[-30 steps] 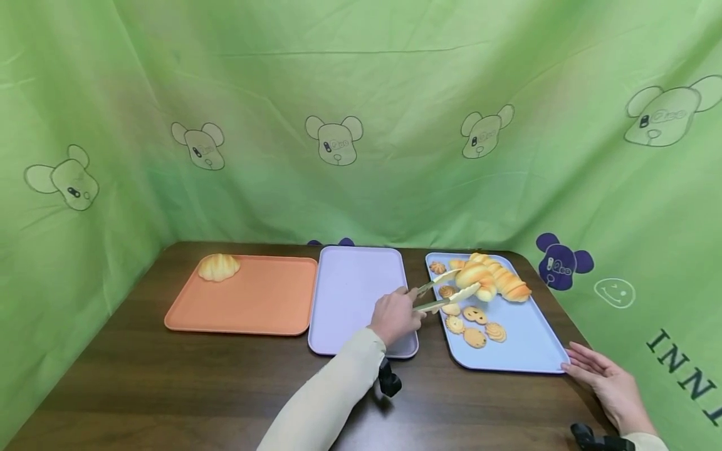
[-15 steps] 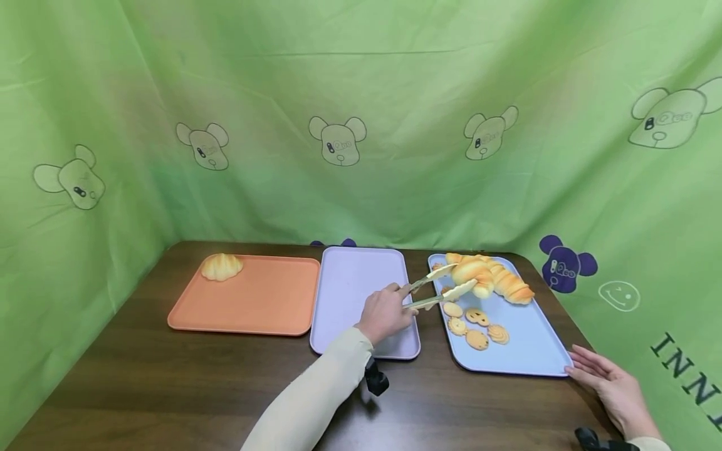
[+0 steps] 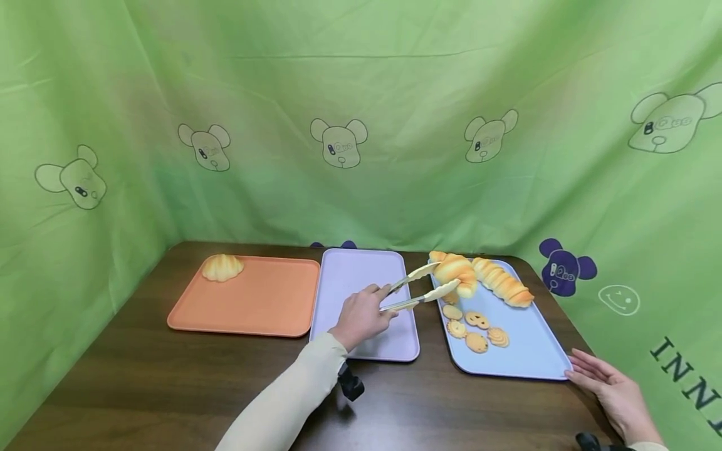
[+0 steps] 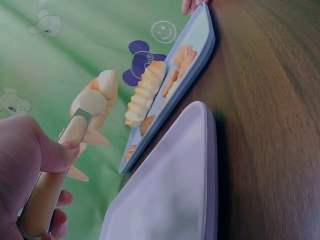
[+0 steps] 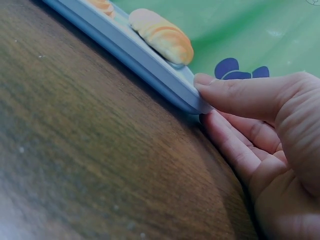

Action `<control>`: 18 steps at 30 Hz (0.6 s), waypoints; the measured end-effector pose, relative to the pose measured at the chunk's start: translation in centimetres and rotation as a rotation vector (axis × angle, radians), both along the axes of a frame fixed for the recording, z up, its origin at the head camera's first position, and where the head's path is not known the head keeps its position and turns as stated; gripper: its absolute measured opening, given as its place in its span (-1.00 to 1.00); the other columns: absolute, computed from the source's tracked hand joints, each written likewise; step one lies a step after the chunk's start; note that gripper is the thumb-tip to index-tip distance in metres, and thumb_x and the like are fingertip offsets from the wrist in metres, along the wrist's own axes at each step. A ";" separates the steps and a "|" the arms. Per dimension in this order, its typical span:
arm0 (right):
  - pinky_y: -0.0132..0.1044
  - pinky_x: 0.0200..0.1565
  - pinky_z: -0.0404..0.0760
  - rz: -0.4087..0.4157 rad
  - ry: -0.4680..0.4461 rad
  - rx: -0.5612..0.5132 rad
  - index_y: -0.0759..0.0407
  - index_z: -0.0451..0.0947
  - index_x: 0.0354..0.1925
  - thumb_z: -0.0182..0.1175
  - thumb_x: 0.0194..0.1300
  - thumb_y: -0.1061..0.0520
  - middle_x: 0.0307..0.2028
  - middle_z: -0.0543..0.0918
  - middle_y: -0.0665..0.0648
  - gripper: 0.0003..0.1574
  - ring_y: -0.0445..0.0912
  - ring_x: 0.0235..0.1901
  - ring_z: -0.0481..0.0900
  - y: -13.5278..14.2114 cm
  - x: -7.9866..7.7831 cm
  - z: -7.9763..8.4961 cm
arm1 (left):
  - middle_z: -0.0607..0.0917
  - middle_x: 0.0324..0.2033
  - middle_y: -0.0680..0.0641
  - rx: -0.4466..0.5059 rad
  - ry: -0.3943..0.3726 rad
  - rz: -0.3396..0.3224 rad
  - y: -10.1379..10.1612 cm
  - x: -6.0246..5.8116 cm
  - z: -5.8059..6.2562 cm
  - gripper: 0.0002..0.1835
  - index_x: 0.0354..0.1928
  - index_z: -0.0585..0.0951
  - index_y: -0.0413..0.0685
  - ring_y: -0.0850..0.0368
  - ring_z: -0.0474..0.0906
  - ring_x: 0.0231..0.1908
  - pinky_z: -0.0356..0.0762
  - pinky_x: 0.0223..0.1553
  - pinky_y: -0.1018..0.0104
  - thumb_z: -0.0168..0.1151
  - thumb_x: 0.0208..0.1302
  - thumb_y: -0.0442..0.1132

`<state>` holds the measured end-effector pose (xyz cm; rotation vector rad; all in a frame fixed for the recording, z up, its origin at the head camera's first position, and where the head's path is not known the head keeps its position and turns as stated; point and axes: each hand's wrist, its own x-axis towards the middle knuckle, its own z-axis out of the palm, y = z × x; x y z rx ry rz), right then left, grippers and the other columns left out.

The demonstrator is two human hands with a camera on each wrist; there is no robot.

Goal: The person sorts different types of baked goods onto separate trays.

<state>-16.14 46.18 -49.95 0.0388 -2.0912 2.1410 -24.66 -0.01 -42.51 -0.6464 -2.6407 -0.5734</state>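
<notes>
My left hand [image 3: 363, 316] grips a pair of tongs [image 3: 403, 305] with metal arms and cream tips. Between the tips is a croissant-like bread roll [image 3: 455, 270], lifted at the left back of the blue tray [image 3: 521, 357]. In the left wrist view this roll [image 4: 107, 87] hangs clear of the tray. A long ridged bread [image 3: 504, 283] lies on the blue tray, with several cookies [image 3: 476, 342] at the tray's left side. My right hand [image 3: 615, 394] pinches the tray's near right corner, thumb on the rim and fingers below, as the right wrist view shows.
A lilac tray [image 3: 363, 269] lies in the middle, under my left hand. The orange tray [image 3: 265, 307] at the left bears a pale shell-shaped bread [image 3: 222, 267]. Green cloth [image 3: 338, 200] hangs behind the brown table [image 3: 169, 388].
My left hand has drawn back to the left with the tongs, carrying the roll away from the long bread toward the blue tray's left edge. My right hand stays at the corner.
</notes>
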 end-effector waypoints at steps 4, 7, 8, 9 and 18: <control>-0.57 -0.21 0.55 0.009 -0.004 -0.032 -0.20 0.72 -0.06 0.17 0.26 0.55 -0.17 0.73 -0.22 -0.34 -0.40 -0.19 0.66 0.1 0.1 -0.1 | 0.71 -0.16 -0.09 0.039 0.010 -0.004 -1.4 0.5 0.3 -0.43 0.19 0.63 -0.13 -0.05 0.66 -0.38 0.59 -0.39 0.12 0.43 0.17 -0.02; -0.56 -0.21 0.56 0.015 0.015 -0.056 -0.16 0.73 -0.05 0.14 0.26 0.58 -0.16 0.74 -0.20 -0.33 -0.39 -0.18 0.66 0.1 0.0 0.0 | 0.71 -0.15 -0.12 0.075 0.019 0.003 -2.5 0.7 0.6 -0.42 0.18 0.62 -0.17 -0.08 0.67 -0.35 0.60 -0.37 0.08 0.45 0.16 -0.04; -0.56 -0.21 0.56 0.016 0.022 -0.060 -0.15 0.73 -0.05 0.14 0.26 0.59 -0.16 0.74 -0.20 -0.33 -0.39 -0.18 0.66 0.2 0.0 0.0 | 0.71 -0.15 -0.13 0.081 0.022 0.009 -2.9 0.7 0.7 -0.42 0.18 0.62 -0.17 -0.09 0.67 -0.34 0.60 -0.36 0.07 0.45 0.16 -0.05; -0.57 -0.21 0.56 0.016 0.027 -0.060 -0.15 0.73 -0.04 0.13 0.26 0.59 -0.16 0.74 -0.20 -0.33 -0.39 -0.17 0.66 0.2 -0.1 0.0 | 0.71 -0.15 -0.13 0.087 0.024 0.016 -3.2 0.8 0.7 -0.42 0.18 0.62 -0.17 -0.09 0.67 -0.34 0.60 -0.36 0.07 0.45 0.16 -0.05; -0.58 -0.21 0.54 0.002 0.008 -0.002 -0.20 0.72 -0.05 0.18 0.26 0.54 -0.16 0.73 -0.24 -0.35 -0.41 -0.18 0.65 0.1 -0.1 0.0 | 0.70 -0.21 -0.08 0.126 0.042 0.081 -7.2 1.9 0.3 -0.41 0.18 0.62 -0.20 0.04 0.58 -0.44 0.52 -0.49 0.18 0.49 0.12 -0.09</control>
